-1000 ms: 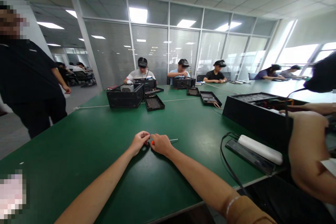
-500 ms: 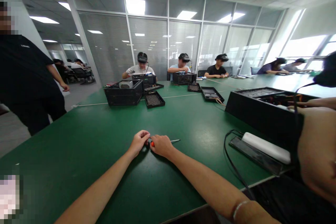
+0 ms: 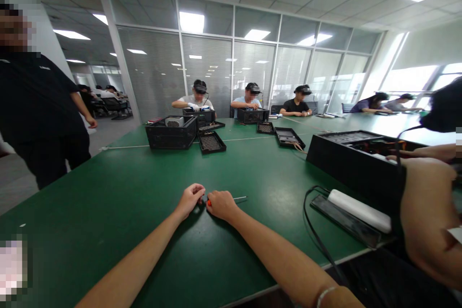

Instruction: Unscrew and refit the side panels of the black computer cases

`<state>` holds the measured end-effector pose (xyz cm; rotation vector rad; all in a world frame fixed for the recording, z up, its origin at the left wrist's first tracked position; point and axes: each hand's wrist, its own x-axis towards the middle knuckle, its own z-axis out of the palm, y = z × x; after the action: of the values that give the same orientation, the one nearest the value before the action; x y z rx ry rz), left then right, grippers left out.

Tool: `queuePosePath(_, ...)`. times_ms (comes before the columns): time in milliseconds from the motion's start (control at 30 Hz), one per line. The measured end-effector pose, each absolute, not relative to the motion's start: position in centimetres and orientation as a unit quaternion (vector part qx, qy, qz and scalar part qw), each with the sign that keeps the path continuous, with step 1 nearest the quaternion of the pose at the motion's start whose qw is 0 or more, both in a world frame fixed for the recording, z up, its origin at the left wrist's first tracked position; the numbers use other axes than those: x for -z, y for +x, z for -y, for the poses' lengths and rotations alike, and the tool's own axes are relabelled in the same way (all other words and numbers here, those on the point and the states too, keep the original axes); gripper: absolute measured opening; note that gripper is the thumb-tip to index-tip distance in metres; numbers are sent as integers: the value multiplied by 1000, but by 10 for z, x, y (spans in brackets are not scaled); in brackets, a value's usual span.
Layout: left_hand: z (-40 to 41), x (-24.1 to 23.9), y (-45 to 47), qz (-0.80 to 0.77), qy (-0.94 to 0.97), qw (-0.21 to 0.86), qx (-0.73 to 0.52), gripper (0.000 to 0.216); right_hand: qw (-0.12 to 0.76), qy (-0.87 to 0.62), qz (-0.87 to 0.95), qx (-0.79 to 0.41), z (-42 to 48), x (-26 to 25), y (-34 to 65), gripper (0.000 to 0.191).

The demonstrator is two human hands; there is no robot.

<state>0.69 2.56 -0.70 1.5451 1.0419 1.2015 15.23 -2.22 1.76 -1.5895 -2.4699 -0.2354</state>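
My right hand [image 3: 222, 203] is closed around a screwdriver, low over the green table [image 3: 137, 221]. The screwdriver's orange-red handle end [image 3: 209, 202] peeks out on the left of the fist, and its thin metal shaft [image 3: 240, 198] points right. My left hand [image 3: 190, 199] is just to the left, thumb and fingers drawn together in a pinch. Whatever lies between those fingertips is too small or hidden to make out. A narrow gap separates the two hands.
On the right, a co-worker's arm [image 3: 429, 202] reaches into a black computer case [image 3: 346, 166]. A white power strip [image 3: 361, 211] and a black cable [image 3: 308, 219] lie before it. Across the table stand another case [image 3: 169, 137] and black panels [image 3: 211, 142]; a person [image 3: 39, 101] stands at left.
The view has tilted up slightly, so the scene sits a little lower. My hands have moved slightly apart, the screwdriver still in the right. Across the table, a co-worker's gloved hand has shifted.
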Motion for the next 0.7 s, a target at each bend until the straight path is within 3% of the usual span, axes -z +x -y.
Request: queuePosePath(700,-28,12,6,-418,635,432,-484,21,104,-541,831,74,19,-14,153,30)
